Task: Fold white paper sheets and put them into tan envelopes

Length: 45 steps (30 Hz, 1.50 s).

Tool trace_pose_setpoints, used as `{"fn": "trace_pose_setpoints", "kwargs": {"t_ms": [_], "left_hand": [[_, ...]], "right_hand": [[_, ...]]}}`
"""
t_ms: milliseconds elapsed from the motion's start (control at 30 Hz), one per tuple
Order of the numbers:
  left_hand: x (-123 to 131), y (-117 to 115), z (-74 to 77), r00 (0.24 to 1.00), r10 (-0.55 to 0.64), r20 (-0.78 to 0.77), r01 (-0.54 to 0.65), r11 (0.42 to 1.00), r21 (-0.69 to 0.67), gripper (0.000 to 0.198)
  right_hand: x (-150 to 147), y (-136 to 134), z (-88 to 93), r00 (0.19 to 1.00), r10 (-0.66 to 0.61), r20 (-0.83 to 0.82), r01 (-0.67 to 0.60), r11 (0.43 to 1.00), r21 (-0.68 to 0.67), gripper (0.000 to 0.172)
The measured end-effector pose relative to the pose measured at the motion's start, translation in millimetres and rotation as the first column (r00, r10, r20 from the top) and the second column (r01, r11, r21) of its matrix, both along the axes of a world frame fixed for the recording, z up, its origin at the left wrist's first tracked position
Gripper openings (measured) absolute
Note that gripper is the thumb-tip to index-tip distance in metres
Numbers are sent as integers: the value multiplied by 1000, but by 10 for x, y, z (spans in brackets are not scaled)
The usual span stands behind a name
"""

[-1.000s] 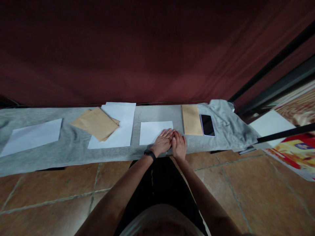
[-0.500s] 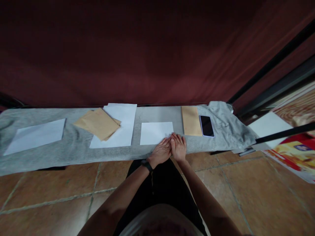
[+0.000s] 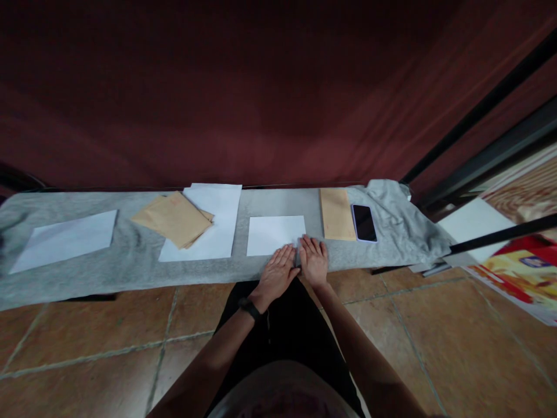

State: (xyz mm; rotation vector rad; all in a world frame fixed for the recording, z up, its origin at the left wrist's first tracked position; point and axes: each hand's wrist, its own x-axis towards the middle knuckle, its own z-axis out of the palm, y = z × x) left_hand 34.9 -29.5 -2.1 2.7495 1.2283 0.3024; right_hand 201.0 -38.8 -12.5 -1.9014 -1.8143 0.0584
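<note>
A small white sheet of paper (image 3: 275, 232), perhaps folded, lies flat on the grey cloth before me. My left hand (image 3: 278, 271) rests flat on its near edge, fingers stretched out and pointing away from me. Beside the sheet's near right corner, my right hand (image 3: 314, 259) lies flat with its fingers out, the left edge of the hand by the paper. Neither hand grips anything. The part of the sheet's near edge under my fingers is hidden.
Brown envelopes (image 3: 176, 219) lie across larger white sheets (image 3: 221, 232) to the left. Farther left is another white sheet (image 3: 65, 241). On the right, a brown envelope (image 3: 338, 215) sits beside a phone (image 3: 364, 223). The grey cloth (image 3: 143, 270) covers the narrow bench.
My left hand has slid left along the near edge of the paper, away from my right hand. The right hand has barely moved.
</note>
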Motion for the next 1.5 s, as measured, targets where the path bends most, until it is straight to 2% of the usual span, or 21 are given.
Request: {"fn": "trace_pose_setpoints", "kwargs": {"t_ms": [100, 200, 467, 700, 867, 933, 1000, 1100, 1167, 1300, 1500], "left_hand": [[-97, 25, 21, 992, 125, -3, -125, 992, 18, 62], [-192, 79, 13, 980, 201, 0, -201, 979, 33, 63], [-387, 164, -36, 938, 344, 54, -347, 936, 57, 66], [-551, 240, -105, 895, 422, 145, -435, 897, 75, 65], [-490, 256, -46, 866, 488, 107, -496, 865, 73, 64], [-393, 271, 5, 882, 468, 61, -471, 881, 50, 63], [-279, 306, 38, 920, 391, 20, -392, 920, 19, 61], [-140, 386, 19, 964, 267, -12, -267, 964, -18, 60], [-93, 439, -21, 978, 208, -31, -209, 977, -40, 62], [-90, 486, -60, 984, 166, -66, -170, 983, -65, 64], [-119, 462, 29, 987, 151, -53, -154, 987, -45, 62]], "right_hand": [[-3, -1, -5, 1000, -1, 18, 1, 1000, -3, 46], [-5, -3, -6, 1000, 1, 30, -1, 1000, 4, 45], [-9, -17, -14, 999, 13, 46, -14, 1000, 22, 45], [-14, -9, -4, 1000, 2, 13, -2, 1000, 22, 43], [-52, 69, 25, 996, -67, -67, 68, 998, 17, 42], [-120, 129, 45, 996, -18, -83, 21, 999, 27, 43], [-224, 209, 66, 993, 78, -90, -76, 997, 25, 45], [-403, 346, 88, 972, 218, -85, -221, 975, -27, 49], [-495, 424, 89, 962, 265, -59, -269, 960, -74, 51], [-543, 494, 60, 969, 247, -12, -247, 962, -114, 52], [-438, 491, 9, 970, 242, 28, -239, 967, -93, 52]]}}
